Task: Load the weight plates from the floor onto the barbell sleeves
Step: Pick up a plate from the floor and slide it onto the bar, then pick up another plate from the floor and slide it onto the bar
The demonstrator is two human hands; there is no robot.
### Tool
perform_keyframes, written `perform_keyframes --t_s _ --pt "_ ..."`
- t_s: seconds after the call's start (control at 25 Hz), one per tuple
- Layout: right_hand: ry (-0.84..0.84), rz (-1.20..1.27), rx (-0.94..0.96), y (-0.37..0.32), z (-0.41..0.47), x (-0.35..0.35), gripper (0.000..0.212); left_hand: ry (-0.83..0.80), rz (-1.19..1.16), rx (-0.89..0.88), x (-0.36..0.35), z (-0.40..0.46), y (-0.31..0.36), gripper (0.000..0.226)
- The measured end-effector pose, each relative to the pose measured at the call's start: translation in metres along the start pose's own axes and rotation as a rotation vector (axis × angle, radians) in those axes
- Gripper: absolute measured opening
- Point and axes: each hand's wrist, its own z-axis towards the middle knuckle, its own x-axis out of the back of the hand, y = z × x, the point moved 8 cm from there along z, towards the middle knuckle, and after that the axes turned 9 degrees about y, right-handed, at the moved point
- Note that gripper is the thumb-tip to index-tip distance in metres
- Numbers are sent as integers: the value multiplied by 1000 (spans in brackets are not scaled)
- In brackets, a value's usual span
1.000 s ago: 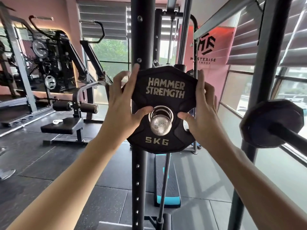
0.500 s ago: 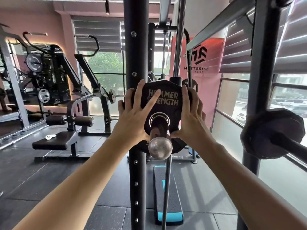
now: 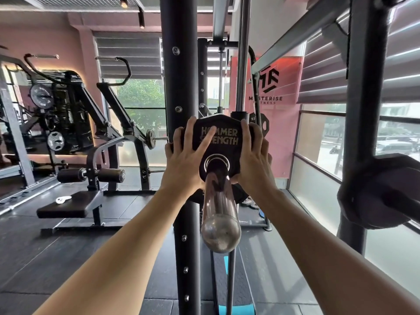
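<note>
A black Hammer Strength weight plate (image 3: 227,130) sits far along the chrome barbell sleeve (image 3: 219,210), which points toward me with its rounded end near the camera. My left hand (image 3: 186,162) lies flat on the plate's left face, fingers spread over the lettering. My right hand (image 3: 253,160) grips the plate's right edge. The lower half of the plate is hidden behind my hands and the sleeve.
A black rack upright (image 3: 181,87) stands just behind the plate. At the right, another black plate (image 3: 377,192) hangs on a peg by a second upright (image 3: 363,87). A padded bench machine (image 3: 70,204) stands at the left and a step platform (image 3: 236,292) on the floor below.
Both hands have pushed the plate away from me along the sleeve. More bare chrome sleeve now shows in front of it, and the 5 kg marking is hidden.
</note>
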Motion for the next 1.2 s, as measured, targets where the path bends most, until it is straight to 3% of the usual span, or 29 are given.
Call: perform_keyframes --t_s 0.2,0.52,0.68,0.8,0.88,0.96,1.08,1.2 --pt "17 4 -22 10 15 -21 150 -18 14 24 -19 11 -5 115" --pt "-29 29 -73 22 19 -35 148 -48 79 -28 -43 30 -12 133" --pt "-104 11 -26 19 22 -25 142 -119 -10 -28 -34 29 -11 118" --pt "-161 59 -41 19 24 -6 119 -152 -143 0 -9 34 -3 96" --pt "-94 110 -42 16 22 16 85 -90 -189 24 16 42 12 76" --pt "11 132 -35 18 14 46 60 -60 -188 -64 40 47 46 60" --pt "93 98 -9 32 0 91 48 -51 -157 -254 71 51 102 60" --pt "116 34 -23 63 -14 141 50 -116 -89 -337 88 48 147 75"
